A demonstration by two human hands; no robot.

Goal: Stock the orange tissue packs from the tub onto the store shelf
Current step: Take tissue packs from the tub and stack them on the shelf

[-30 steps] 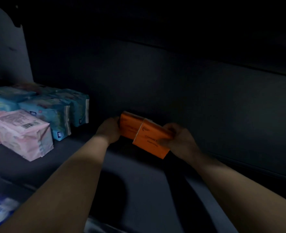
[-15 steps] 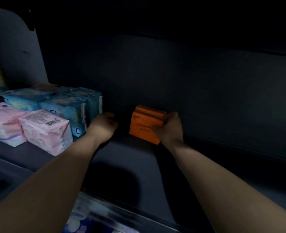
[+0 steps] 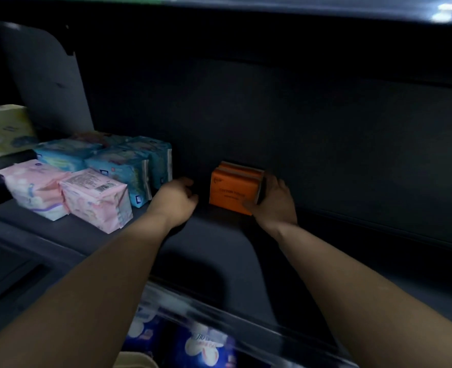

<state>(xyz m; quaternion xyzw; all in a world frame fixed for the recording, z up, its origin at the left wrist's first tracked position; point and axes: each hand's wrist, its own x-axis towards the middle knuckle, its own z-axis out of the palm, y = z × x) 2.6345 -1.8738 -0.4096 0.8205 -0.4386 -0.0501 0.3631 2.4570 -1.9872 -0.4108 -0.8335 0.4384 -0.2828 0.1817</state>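
1. Orange tissue packs (image 3: pixel 234 191) stand upright as a small stack at the back of the store shelf (image 3: pixel 219 251), against the dark rear panel (image 3: pixel 325 134), well apart from the blue packs (image 3: pixel 129 166) and pink packs (image 3: pixel 86 197) on the left.
2. Right hand (image 3: pixel 275 200): fingers wrapped on the stack's right end, thumb on the front face.
3. Left hand (image 3: pixel 175 199): loosely curled, empty, just beside the stack, not touching.
4. Risk: release with only one side braced; front pack may tip forward (thin, upright, nothing supports it).
5. Risk: withdrawing thumb could drag the front pack askew.
6. Tub not in view.
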